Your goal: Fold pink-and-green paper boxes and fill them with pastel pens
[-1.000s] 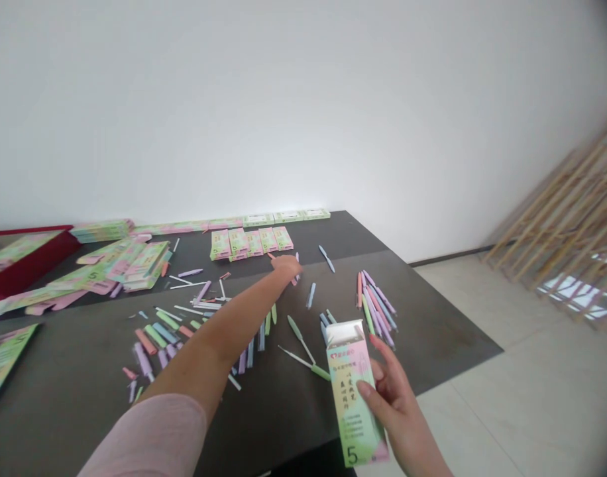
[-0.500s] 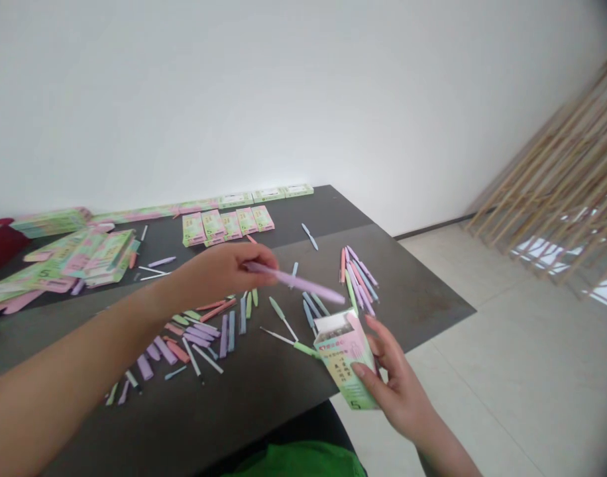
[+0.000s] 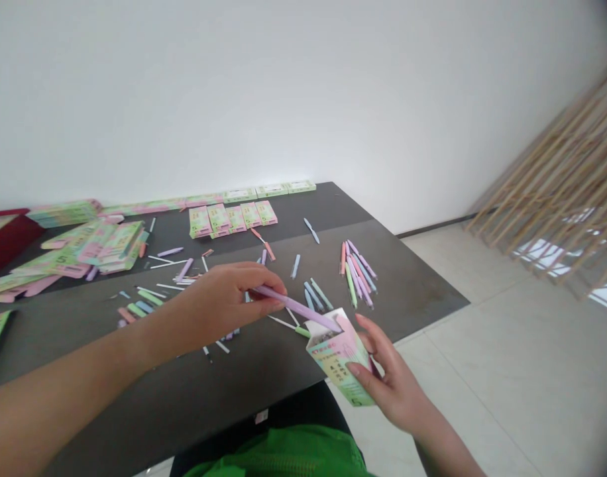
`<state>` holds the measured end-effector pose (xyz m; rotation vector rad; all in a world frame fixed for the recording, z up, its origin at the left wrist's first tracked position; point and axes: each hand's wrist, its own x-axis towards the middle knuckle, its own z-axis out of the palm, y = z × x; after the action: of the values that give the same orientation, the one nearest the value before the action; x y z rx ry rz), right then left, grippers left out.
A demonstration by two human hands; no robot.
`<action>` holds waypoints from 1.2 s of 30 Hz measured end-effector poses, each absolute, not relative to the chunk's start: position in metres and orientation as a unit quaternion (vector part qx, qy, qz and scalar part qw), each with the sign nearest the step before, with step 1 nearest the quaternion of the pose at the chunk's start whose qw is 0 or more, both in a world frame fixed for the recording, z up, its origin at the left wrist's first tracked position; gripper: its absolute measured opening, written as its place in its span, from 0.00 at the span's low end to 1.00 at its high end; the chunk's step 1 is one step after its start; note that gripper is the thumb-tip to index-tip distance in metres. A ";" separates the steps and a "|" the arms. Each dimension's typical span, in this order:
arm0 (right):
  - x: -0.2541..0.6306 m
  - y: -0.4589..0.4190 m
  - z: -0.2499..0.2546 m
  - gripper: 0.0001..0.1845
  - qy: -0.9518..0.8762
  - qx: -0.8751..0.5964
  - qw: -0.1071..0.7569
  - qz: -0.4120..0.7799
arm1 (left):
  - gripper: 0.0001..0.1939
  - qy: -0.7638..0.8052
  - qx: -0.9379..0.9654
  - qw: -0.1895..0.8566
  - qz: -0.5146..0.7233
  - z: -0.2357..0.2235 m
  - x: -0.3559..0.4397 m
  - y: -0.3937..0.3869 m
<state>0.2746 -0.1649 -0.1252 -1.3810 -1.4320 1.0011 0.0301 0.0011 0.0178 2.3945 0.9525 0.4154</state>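
Left hand [image 3: 224, 301], previously raised mid-frame, now pinches purple pen [image 3: 296, 307], tip at open box [image 3: 340, 354] gripped by right hand [image 3: 390, 381].

I'm looking at a bare packing workroom: a dark table [image 3: 283, 371] strewn with pens [image 3: 356, 268] and flat boxes [image 3: 231, 217], wooden racks [image 3: 556, 192] leaning aside.

– What colour is the pen [image 3: 297, 307]?
– Lilac. The box [image 3: 340, 356] is mint green and pink with dark print.
– And the worktop [image 3: 264, 371]?
– Dark grey, strewn with pastel pens [image 3: 356, 268].
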 end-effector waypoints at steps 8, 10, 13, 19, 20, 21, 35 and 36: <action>0.264 -0.158 -0.120 0.35 -0.549 -0.519 0.456 0.469 | 0.07 0.295 0.909 0.267 0.121 0.011 0.058 -0.016; 0.260 -0.149 -0.117 0.36 -0.516 -0.477 0.484 0.521 | 0.09 0.298 0.909 0.260 0.130 0.010 0.065 -0.011; 0.257 -0.125 -0.109 0.37 -0.482 -0.411 0.516 0.576 | 0.19 0.322 0.890 0.296 0.127 0.017 0.071 0.010; 0.247 -0.053 -0.094 0.37 -0.508 -0.395 0.547 0.535 | 0.16 0.384 0.846 0.332 0.160 0.030 0.072 0.063; 0.243 -0.041 -0.093 0.38 -0.512 -0.387 0.551 0.534 | 0.15 0.386 0.854 0.306 0.167 0.030 0.071 0.069; 0.239 -0.029 -0.094 0.39 -0.517 -0.374 0.549 0.540 | 0.13 0.385 0.864 0.276 0.171 0.029 0.070 0.075; 0.189 0.057 -0.087 0.40 -0.512 -0.301 0.587 0.551 | 0.20 0.432 0.822 0.139 0.345 -0.004 0.047 0.117; 0.187 0.059 -0.087 0.41 -0.509 -0.301 0.588 0.552 | 0.20 0.423 0.825 0.142 0.346 -0.008 0.046 0.119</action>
<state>0.1868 0.0588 -0.0873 -0.7021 -1.1869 1.2853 0.0463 0.1189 -0.0076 2.3805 1.2218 0.9989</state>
